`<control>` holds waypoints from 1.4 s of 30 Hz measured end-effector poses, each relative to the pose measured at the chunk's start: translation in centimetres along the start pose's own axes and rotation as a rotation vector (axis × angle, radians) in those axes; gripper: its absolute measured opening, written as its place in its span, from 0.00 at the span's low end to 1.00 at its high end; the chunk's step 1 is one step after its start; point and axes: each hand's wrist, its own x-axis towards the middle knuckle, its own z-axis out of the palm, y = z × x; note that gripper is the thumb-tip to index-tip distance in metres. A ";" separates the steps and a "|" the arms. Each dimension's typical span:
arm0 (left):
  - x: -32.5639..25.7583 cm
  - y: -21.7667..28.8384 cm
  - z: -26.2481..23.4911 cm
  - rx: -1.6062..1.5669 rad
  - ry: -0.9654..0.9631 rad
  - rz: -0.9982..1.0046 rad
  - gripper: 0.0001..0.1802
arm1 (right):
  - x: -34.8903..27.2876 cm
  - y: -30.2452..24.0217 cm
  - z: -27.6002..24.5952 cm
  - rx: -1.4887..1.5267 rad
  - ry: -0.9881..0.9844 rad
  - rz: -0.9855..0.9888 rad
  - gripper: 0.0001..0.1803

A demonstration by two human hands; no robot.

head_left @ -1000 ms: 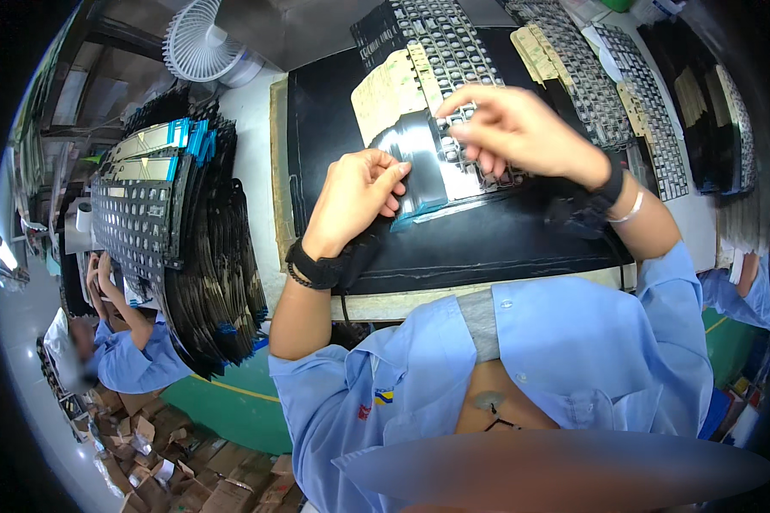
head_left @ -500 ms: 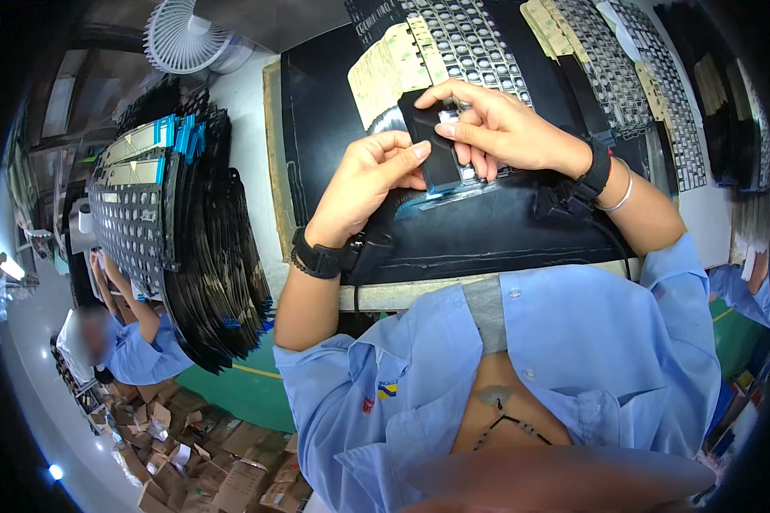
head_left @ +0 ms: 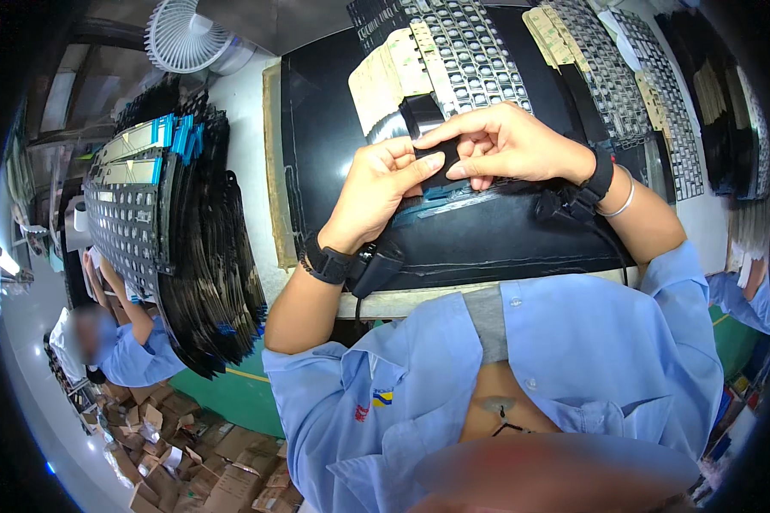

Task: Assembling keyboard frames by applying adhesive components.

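A glossy black strip [head_left: 423, 113] lies at the near end of a keyboard frame panel with square openings [head_left: 479, 64]. My left hand [head_left: 378, 184] is closed, thumb and fingers pinching the strip's near left edge. From the right, my right hand [head_left: 515, 152] curls over the same strip. Its index finger reaches across to the left fingertips, while its thumb and other fingers close at the near right edge; the exact contact is partly hidden. Cream backing paper [head_left: 381, 85] sits left of the panel. Under the hands, a clear bluish film [head_left: 445, 203] lies on the black mat [head_left: 488, 248].
Tall stacks of black keyboard frames [head_left: 205, 248] stand at the left. More panels [head_left: 603, 85] lie to the right. A white fan [head_left: 184, 38] is at the back left. Cartons [head_left: 222, 462] cover the floor; a co-worker in blue [head_left: 141, 350] is beyond the left stack.
My right hand has shifted slightly down and its index finger now meets my left fingertips. The strip's upper part, previously under that finger, is uncovered. My left wrist has moved slightly right.
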 end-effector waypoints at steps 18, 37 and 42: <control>0.2 -0.4 -0.2 0.086 0.026 -0.009 0.09 | 0.0 0.0 0.3 -0.131 0.047 -0.068 0.14; 0.5 -1.2 -0.3 0.151 0.069 0.073 0.09 | -0.2 0.1 0.5 -0.152 0.045 -0.090 0.15; 0.5 -1.2 -0.1 0.159 0.081 0.085 0.10 | -0.1 0.1 0.2 -0.225 0.049 -0.118 0.16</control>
